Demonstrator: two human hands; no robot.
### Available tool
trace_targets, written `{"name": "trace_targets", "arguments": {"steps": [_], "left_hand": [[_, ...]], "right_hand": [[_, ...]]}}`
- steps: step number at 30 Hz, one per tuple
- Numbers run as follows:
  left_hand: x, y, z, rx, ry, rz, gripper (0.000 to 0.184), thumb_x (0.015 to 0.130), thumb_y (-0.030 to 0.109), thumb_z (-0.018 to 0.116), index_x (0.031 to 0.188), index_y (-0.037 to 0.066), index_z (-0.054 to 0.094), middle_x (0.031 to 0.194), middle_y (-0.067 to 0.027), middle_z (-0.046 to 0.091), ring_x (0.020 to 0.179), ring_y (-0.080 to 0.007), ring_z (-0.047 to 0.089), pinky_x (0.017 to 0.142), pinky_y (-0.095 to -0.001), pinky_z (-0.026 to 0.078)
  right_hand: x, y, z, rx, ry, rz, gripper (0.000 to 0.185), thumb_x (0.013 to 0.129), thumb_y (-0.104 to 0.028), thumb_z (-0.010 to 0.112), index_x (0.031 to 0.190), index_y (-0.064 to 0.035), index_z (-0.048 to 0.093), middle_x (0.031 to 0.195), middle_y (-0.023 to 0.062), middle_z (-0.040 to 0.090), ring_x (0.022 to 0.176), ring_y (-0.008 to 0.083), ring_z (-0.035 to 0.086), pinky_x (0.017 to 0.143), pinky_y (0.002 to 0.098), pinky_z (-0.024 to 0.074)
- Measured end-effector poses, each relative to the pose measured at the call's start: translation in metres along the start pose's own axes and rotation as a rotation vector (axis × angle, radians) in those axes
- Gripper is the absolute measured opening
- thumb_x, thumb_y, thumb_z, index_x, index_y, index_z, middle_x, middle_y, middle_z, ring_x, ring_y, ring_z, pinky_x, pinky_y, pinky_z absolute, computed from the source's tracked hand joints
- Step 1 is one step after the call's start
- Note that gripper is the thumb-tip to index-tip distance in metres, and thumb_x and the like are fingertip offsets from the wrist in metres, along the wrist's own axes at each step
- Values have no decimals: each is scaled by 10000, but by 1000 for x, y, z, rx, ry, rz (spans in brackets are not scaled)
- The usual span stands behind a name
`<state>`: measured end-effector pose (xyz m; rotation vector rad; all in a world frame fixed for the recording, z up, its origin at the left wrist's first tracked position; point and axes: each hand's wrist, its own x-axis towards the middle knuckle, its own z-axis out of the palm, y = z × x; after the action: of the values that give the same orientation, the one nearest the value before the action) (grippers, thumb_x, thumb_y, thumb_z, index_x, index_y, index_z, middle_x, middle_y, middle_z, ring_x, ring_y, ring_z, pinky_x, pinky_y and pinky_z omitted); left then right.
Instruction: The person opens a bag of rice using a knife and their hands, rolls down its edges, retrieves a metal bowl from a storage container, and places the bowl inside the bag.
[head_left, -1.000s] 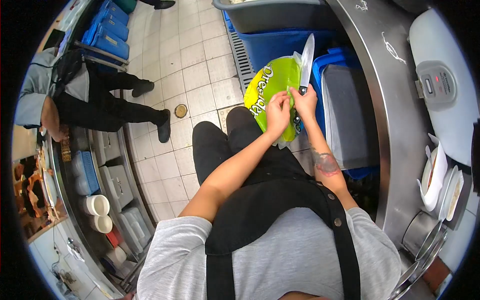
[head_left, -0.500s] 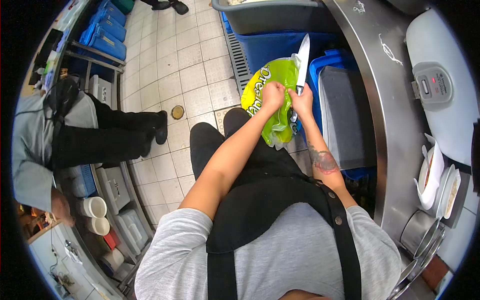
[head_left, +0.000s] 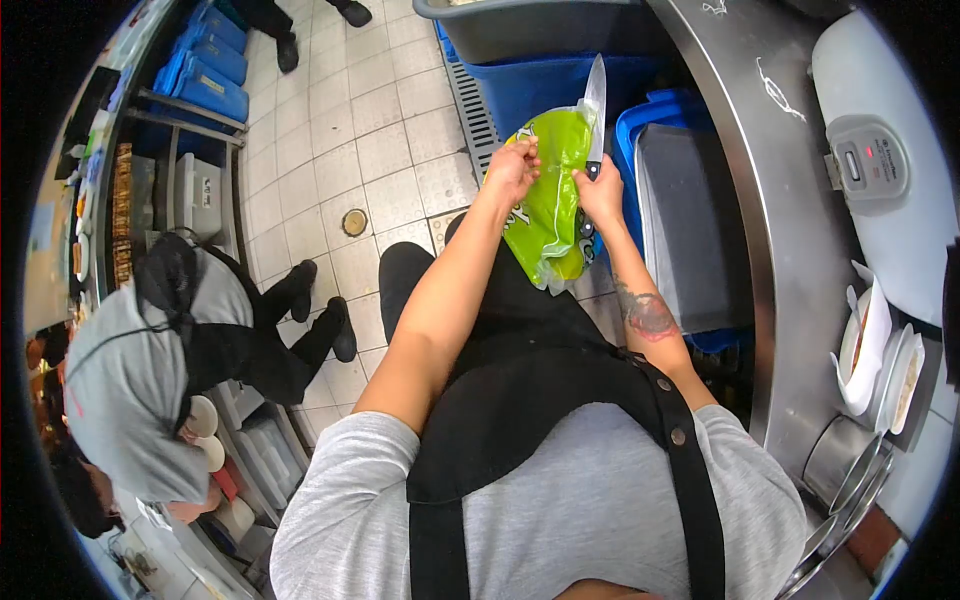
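Note:
A green plastic bag (head_left: 552, 210) with dark lettering lies in front of my knees. My right hand (head_left: 602, 192) is closed around the black handle of a kitchen knife (head_left: 597, 105), its thumb against the bag's right side. The long blade points away from me, past the bag's top corner. Over the bag's left edge is my left hand (head_left: 513, 172), its fingers curled. What those fingers hold, if anything, I cannot make out. The bag's contents are hidden.
Beyond the bag stand a grey tub (head_left: 545, 28) and a blue bin (head_left: 530, 90). A steel counter (head_left: 715, 60) runs along the right, bearing a rice cooker (head_left: 860, 110). At left, a co-worker (head_left: 150, 370) bends over shelving; another person's shoes (head_left: 287, 52) show at the top.
My left hand has moved left, away from my right hand, and the bag's yellow part has gone from sight. The knife has shifted slightly left. The co-worker has bent down toward the shelving.

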<state>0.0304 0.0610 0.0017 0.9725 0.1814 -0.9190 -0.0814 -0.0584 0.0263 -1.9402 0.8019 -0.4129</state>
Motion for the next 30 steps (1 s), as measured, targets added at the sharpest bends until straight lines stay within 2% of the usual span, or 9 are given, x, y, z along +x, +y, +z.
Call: {"name": "trace_targets", "arguments": {"steps": [3, 6, 11, 17, 20, 22, 24, 27, 30], "left_hand": [[-9, 14, 11, 198, 133, 49, 236, 870, 236, 542, 1010, 52, 590, 774, -21, 597, 632, -109, 543, 554, -258, 425], [-20, -6, 21, 551, 195, 205, 315, 792, 220, 657, 1009, -1, 600, 816, -58, 638, 674, -121, 588, 590, -269, 471], [-37, -36, 33, 893, 320, 553, 234, 712, 176, 718, 768, -45, 662, 673, -137, 655, 599, -193, 637, 607, -300, 508], [-32, -45, 30, 1039, 441, 717, 181, 770, 142, 643, 825, -28, 666, 663, -154, 649, 574, -203, 634, 585, -320, 503], [-30, -41, 18, 893, 476, 621, 163, 744, 135, 651, 761, -27, 667, 690, -198, 638, 616, -265, 647, 612, -355, 500], [-27, -37, 9, 641, 296, 371, 154, 823, 145, 609, 793, -4, 639, 675, -106, 630, 599, -195, 614, 562, -303, 480], [-28, -31, 3, 195, 30, 108, 147, 876, 160, 571, 820, 27, 596, 689, -33, 600, 613, -137, 590, 546, -244, 466], [-36, -26, -3, 33, -110, 5, 124, 889, 160, 562, 812, 63, 555, 722, -24, 574, 672, -145, 579, 577, -237, 459], [-51, -22, -15, -204, -152, -44, 140, 888, 158, 562, 798, 52, 546, 732, -39, 573, 717, -156, 576, 593, -241, 458]], "right_hand": [[0, -1, 0, 50, -17, 66, 314, 706, -102, 665, 982, 5, 559, 906, 225, 630, 884, 382, 606, 756, 415, 474], [4, 22, 9, 7, 63, -85, 240, 740, -72, 641, 963, -11, 572, 737, 84, 629, 585, 165, 609, 482, 311, 485], [4, 23, 9, 15, 58, -96, 223, 750, -66, 636, 955, -12, 568, 720, 82, 624, 551, 155, 594, 449, 305, 473], [6, 28, 14, -7, 70, -104, 205, 748, -58, 638, 931, -4, 562, 670, 80, 615, 479, 156, 571, 424, 305, 448], [4, 23, 8, 36, 23, -26, 274, 724, -95, 654, 959, 9, 557, 824, 181, 625, 744, 298, 599, 647, 370, 467], [2, 18, 4, 53, -3, 22, 313, 712, -113, 660, 979, 13, 555, 907, 229, 630, 883, 366, 615, 761, 401, 478], [2, 14, 3, 42, 1, 29, 316, 713, -110, 658, 987, 9, 556, 913, 226, 631, 889, 361, 616, 763, 399, 478], [4, 17, 6, 12, 67, -105, 213, 746, -63, 638, 937, -2, 566, 675, 87, 623, 515, 163, 591, 459, 304, 459], [6, 21, 5, 20, 49, -71, 218, 743, -71, 639, 939, -4, 570, 701, 101, 631, 538, 175, 601, 493, 316, 468]]}}
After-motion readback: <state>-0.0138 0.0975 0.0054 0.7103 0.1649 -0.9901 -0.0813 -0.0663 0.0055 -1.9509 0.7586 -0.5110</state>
